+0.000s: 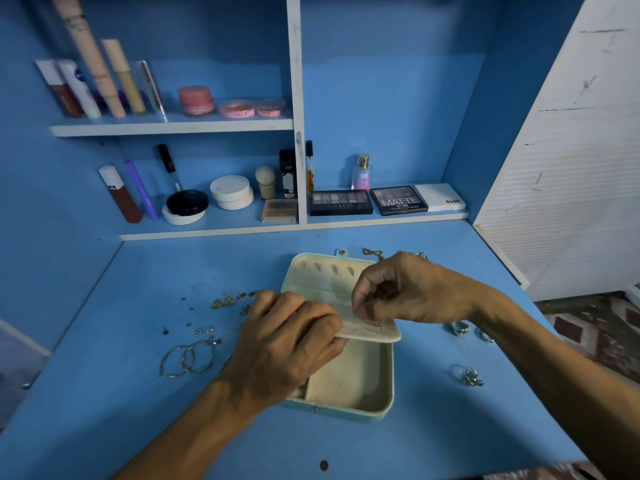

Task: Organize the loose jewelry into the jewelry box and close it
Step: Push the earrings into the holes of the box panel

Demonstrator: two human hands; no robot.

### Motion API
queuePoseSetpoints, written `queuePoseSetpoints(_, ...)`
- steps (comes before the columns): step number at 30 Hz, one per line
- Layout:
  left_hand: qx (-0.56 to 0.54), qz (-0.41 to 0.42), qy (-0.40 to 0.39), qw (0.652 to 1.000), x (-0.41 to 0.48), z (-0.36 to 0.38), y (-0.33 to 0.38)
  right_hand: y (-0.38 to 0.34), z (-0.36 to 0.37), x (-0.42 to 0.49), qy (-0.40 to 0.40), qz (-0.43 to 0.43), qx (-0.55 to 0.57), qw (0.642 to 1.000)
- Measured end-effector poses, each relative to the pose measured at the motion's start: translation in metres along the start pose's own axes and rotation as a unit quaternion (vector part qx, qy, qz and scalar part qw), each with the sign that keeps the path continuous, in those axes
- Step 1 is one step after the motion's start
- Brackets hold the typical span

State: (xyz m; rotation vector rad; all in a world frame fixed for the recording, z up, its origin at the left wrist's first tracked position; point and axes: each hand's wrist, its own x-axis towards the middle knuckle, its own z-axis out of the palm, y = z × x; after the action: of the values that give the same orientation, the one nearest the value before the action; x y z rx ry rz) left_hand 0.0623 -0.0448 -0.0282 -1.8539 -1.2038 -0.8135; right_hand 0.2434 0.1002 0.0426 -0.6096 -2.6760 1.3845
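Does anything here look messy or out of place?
Yes. Jewelry lies scattered on the desk around the open jewelry box: hoop earrings and studs left of it, rings right. A small brown disc sits alone near the front edge.

Box between hoops and probable rings

L grip, R grip bare; forearms unsleeved.
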Motion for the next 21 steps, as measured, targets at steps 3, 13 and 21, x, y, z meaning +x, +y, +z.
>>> queuePoseSetpoints(3,0.0,0.004,0.002,1.0,-0.001,0.0,0.0,-0.001,0.0,0.001,-0.01,0.01,0.002,1.0)
queuePoseSetpoints(13,0.002,0.012,-0.001,1.0,-0.002,0.002,-0.001,-0.01,-0.003,0.006,-0.05,0.031,-0.037,0.998)
queuePoseSetpoints(21,0.005,0.011,0.0,1.0,-0.003,0.004,0.0,-0.021,-0.003,0.007,-0.074,0.03,-0.081,0.993)
